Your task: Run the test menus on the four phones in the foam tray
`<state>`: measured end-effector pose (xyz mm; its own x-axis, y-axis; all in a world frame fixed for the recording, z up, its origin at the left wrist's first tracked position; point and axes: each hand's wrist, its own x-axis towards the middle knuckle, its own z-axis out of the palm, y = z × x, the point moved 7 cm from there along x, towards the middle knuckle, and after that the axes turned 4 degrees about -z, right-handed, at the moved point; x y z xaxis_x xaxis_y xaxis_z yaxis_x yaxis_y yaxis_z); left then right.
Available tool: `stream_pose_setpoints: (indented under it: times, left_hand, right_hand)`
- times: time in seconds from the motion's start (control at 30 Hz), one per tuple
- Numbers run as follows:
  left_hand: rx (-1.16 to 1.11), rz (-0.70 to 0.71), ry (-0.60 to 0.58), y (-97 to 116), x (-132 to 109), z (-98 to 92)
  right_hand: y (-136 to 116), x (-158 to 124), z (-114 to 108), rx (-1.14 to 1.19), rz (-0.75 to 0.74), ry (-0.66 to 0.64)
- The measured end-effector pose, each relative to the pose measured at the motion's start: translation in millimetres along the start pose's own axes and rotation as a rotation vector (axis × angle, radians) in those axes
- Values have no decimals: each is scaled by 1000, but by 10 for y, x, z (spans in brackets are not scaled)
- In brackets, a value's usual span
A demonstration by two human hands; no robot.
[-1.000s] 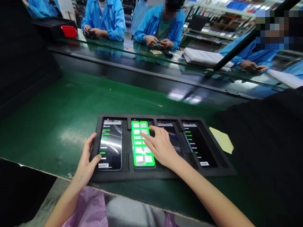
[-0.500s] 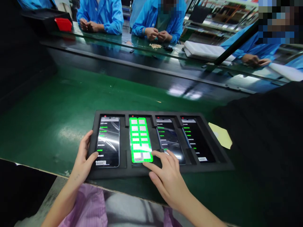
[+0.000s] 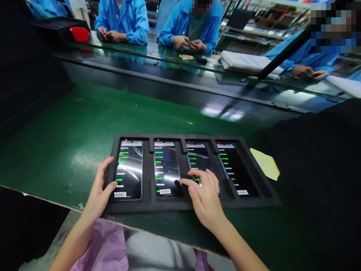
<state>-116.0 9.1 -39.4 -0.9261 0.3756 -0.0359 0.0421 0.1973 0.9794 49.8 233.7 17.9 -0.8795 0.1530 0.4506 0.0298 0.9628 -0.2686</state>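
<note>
A black foam tray (image 3: 166,207) holds several smartphones in a row of cut-outs. My left hand (image 3: 100,190) grips the tray's left edge, its thumb on top by the leftmost smartphone (image 3: 129,175) and its fingers along the side. Over the tray's middle, my right hand (image 3: 205,195) is open, index finger pointing at the right edge of the second smartphone (image 3: 166,165); contact cannot be made out. That screen shows a dark list with green and white lines. Partly behind my right hand lies the third smartphone (image 3: 197,156). The rightmost smartphone (image 3: 235,169) shows a similar list.
A yellow paper (image 3: 265,164) lies right of the tray on the green table (image 3: 93,109). Beyond a raised ledge, co-workers in blue coats handle small parts. A red bin (image 3: 79,34) and white foam sheets (image 3: 245,62) are there. Dark covers flank both sides.
The second smartphone's screen has gone from a bright green pattern with white boxes to a dark list. My right hand has shifted slightly right and up; my left hand keeps its place.
</note>
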Motion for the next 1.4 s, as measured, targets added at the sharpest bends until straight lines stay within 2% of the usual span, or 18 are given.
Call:
stream_pose_setpoints:
  times: [0.17, 0.33, 0.4, 0.53, 0.73, 0.93, 1.17, 1.33, 1.4]
  left_hand:
    - [-26, -38, 1, 12, -1, -9]
    - [-327, -216, -11, -22, 48, -27]
    - [-354, -251, -1, -17, 70, -29]
    - [-271, -247, -2, 16, 84, -2]
    - [-269, -224, -45, 53, 67, 35]
    - [-202, -201, -92, 69, 76, 53]
    - [-80, -132, -158, 130, 52, 86]
    - [-38, -120, -138, 158, 52, 80]
    - [-31, -141, -128, 145, 57, 70]
  right_hand:
    - [-156, -23, 38, -52, -82, 4]
    - [-240, 94, 74, 20, -169, -48]
    - [-260, 173, 81, 42, -210, -31]
    - [-289, 257, 101, 107, -266, 13]
    - [-202, 201, 68, 130, -213, 76]
    - [-163, 178, 72, 131, -233, 74]
    - [-135, 171, 97, 175, -189, -15]
    - [-188, 176, 174, 176, -159, -107]
    - [-180, 184, 143, 155, -161, -105]
